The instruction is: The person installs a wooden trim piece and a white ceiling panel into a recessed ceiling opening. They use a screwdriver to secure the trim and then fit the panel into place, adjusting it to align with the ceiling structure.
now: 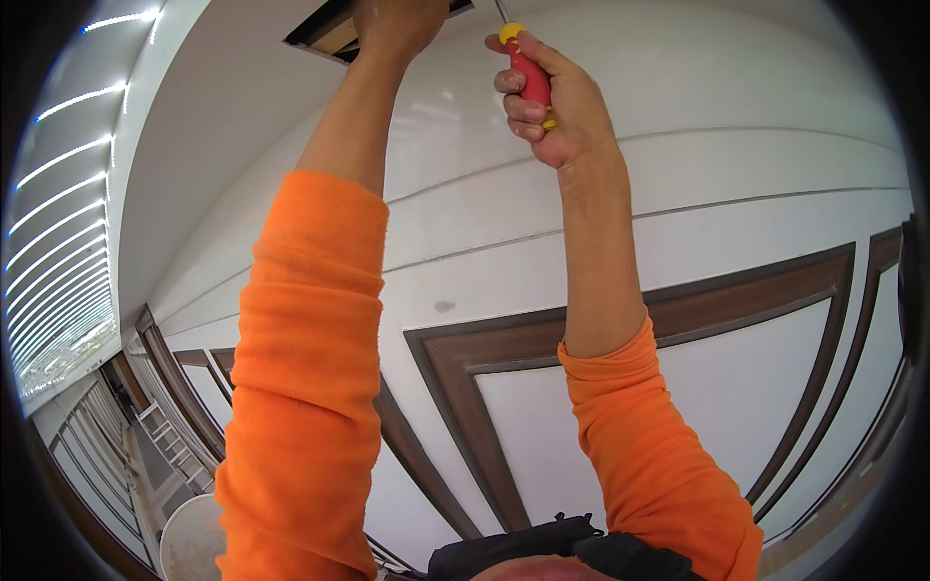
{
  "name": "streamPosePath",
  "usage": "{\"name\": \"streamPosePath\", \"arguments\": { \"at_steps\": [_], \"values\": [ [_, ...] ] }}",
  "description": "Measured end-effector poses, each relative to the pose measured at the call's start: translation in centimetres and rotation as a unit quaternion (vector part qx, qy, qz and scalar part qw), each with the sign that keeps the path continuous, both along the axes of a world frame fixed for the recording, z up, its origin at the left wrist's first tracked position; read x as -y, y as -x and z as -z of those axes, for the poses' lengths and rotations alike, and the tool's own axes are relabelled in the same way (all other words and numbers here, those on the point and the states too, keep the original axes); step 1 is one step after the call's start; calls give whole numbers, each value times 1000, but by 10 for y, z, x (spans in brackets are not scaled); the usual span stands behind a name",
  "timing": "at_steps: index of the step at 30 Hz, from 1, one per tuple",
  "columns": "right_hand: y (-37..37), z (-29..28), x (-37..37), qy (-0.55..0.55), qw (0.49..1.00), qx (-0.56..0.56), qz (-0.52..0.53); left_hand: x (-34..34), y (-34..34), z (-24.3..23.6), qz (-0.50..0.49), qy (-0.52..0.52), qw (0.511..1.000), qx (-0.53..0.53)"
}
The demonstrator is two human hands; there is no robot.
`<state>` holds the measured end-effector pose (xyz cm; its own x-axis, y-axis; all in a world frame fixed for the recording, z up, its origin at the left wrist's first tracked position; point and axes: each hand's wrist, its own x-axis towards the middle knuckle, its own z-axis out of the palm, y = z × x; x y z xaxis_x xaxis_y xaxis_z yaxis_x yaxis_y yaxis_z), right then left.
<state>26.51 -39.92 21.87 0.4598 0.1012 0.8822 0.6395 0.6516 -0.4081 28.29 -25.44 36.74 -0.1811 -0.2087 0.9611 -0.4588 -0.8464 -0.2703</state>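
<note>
Both my arms, in orange sleeves pushed up the forearms, are raised toward a white ceiling surface. My left hand (397,24) reaches to the edge of a dark square opening (323,39) with pale pieces inside; its fingers are out of the top of the picture, so I cannot tell whether they hold anything. My right hand (572,121) is wrapped round a screwdriver (530,77) with a red and yellow handle, its metal shaft pointing up and out of view beside the opening.
A long recess with white light strips (63,179) runs along the left. Brown-framed white panels (630,407) line the wall below. At the lower left are a railing (89,445), a white ladder (167,441) and a round pale surface (184,537).
</note>
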Motion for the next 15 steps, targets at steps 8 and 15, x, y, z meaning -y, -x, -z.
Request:
{"name": "streamPosePath", "arguments": {
  "at_steps": [8,15],
  "values": [
    [-21,7,-14,-65,908,72,407,-7,-9,5,-14,-21,1000,10],
    [-19,6,-34,-78,659,81,743,-9,-3,7,49,-37,997,-44]
  ]
}}
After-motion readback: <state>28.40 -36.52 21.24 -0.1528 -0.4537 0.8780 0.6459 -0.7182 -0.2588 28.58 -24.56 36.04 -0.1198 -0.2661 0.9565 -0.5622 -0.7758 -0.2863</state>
